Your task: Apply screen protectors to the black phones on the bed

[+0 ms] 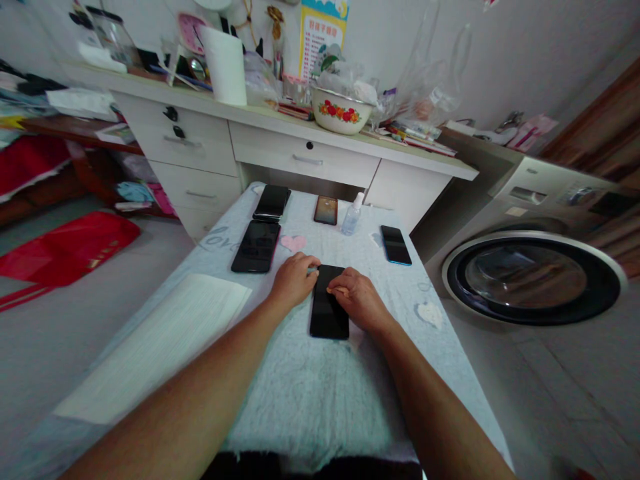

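A black smartphone (pixel 329 313) lies flat, screen up, on the cloth-covered table in front of me. My left hand (pixel 296 277) holds its upper left edge, fingers curled at the corner; a small pale bluish bit shows between them. Over the right half of the screen rests my right hand (pixel 357 297), with its fingers bent and pressed together. What they pinch, if anything, is too small to make out. Beyond the phone stands a clear spray bottle (pixel 353 217) with a white cap.
Other phones lie around: a large black one (pixel 256 247), a stack (pixel 271 202), a brown one (pixel 326 209) and a blue-edged one (pixel 396 245). A white cloth sheet (pixel 160 347) covers the table's left side. Behind are a drawer desk (pixel 300 153) and, right, a washing machine (pixel 530 200).
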Motion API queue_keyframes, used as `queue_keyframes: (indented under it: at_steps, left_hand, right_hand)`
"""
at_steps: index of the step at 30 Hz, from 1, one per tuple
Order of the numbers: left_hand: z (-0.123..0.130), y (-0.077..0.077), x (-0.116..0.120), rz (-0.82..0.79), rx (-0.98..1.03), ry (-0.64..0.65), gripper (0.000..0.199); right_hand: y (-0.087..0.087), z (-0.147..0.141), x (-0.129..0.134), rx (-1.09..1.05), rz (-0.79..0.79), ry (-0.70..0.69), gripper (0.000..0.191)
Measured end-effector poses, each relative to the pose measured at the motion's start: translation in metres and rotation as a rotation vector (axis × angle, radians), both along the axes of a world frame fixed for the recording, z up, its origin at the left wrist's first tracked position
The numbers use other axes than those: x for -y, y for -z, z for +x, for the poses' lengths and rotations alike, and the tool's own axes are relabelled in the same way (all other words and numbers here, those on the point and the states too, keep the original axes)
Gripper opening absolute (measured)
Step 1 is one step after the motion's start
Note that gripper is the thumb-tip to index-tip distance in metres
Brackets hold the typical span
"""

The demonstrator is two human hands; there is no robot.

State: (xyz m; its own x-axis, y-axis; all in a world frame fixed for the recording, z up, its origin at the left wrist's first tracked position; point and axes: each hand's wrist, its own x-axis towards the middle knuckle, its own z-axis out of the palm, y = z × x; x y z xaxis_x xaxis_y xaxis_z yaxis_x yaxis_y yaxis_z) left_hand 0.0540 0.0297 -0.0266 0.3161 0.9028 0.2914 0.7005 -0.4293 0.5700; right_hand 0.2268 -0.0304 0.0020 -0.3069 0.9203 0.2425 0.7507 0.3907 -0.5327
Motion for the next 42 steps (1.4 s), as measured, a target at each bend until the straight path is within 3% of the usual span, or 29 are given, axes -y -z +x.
queue_keyframes:
  at_steps: [18,30,42]
  left_hand:
    - [-0.001,0.001,0.0,0.015,0.005,-0.002,0.02]
    - [0.0,-0.001,0.001,0.001,-0.006,-0.009,0.02]
    - [0.0,-0.002,0.001,-0.002,0.016,-0.004,0.02]
  right_hand:
    - [-0.012,0.003,0.01,-0.038,-0.111,-0.199,0.018]
    - [-0.009,0.004,0.006,0.024,-0.041,0.039,0.013]
    - [-0.006,0.006,-0.001,0.07,-0.017,0.189,0.012]
